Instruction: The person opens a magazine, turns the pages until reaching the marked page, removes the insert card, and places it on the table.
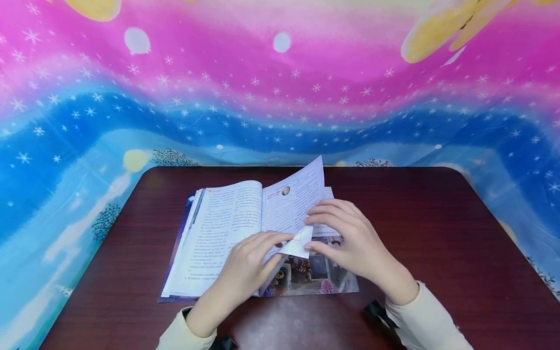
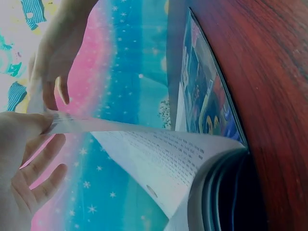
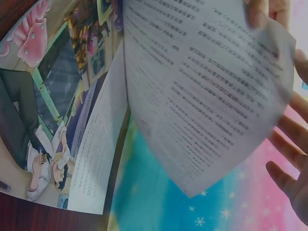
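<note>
An open magazine point(image 1: 225, 228) with printed text lies on the dark table. One of its right-hand pages point(image 1: 280, 204) stands lifted and curved, its near corner point(image 1: 299, 245) bent over. My left hand point(image 1: 245, 262) pinches this page near the bent corner, thumb against index finger; its other fingers point(image 2: 45, 185) extend loosely below the page in the left wrist view. My right hand point(image 1: 350, 236) is at the corner's right side, thumb and fingers apart with the page edge between them. In the right wrist view its fingers point(image 3: 291, 144) are spread beside the page edge.
Beneath the lifted page lies a colourful illustrated page point(image 1: 323, 272). The reddish-brown table point(image 1: 437, 233) extends around the magazine. Behind it hangs a pink and blue patterned cloth point(image 1: 280, 97). A dark strap point(image 1: 378, 313) is at the right wrist.
</note>
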`<state>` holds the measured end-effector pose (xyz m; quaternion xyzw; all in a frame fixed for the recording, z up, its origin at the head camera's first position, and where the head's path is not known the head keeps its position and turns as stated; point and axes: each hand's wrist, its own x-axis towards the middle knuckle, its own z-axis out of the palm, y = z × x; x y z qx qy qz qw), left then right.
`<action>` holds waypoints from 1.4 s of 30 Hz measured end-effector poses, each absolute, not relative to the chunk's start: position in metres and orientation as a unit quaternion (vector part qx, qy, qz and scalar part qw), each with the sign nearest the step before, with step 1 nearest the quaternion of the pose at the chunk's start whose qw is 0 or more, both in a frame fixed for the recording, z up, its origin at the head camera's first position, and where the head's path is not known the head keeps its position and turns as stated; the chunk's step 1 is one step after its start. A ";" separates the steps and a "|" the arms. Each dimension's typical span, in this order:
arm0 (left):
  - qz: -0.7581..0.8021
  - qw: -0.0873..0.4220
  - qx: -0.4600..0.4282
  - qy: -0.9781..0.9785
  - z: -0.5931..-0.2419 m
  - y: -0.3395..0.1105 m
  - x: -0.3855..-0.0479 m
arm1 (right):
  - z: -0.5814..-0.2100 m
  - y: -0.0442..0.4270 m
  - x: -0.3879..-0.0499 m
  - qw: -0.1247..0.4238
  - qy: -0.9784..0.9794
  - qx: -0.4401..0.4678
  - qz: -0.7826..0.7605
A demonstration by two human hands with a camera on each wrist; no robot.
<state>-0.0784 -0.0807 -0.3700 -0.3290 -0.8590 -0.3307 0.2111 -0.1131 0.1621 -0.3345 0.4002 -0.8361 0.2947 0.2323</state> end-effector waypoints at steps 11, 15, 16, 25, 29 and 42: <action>-0.347 0.244 -0.309 -0.851 -0.374 -0.100 -0.076 | -0.333 0.174 -0.104 0.247 -0.835 0.395 0.295; -0.352 0.260 -0.298 -0.848 -0.376 -0.107 -0.074 | -0.338 0.180 -0.103 0.225 -0.850 0.385 0.280; -0.354 0.264 -0.295 -0.848 -0.376 -0.109 -0.073 | -0.340 0.182 -0.103 0.219 -0.854 0.382 0.276; -0.338 0.288 -0.256 -0.858 -0.380 -0.130 -0.066 | -0.354 0.195 -0.103 0.197 -0.875 0.374 0.236; -0.328 0.301 -0.235 -0.864 -0.383 -0.140 -0.064 | -0.360 0.201 -0.104 0.191 -0.882 0.375 0.209; -0.303 0.285 -0.148 -0.897 -0.393 -0.174 -0.053 | -0.381 0.220 -0.105 0.129 -0.898 0.395 0.141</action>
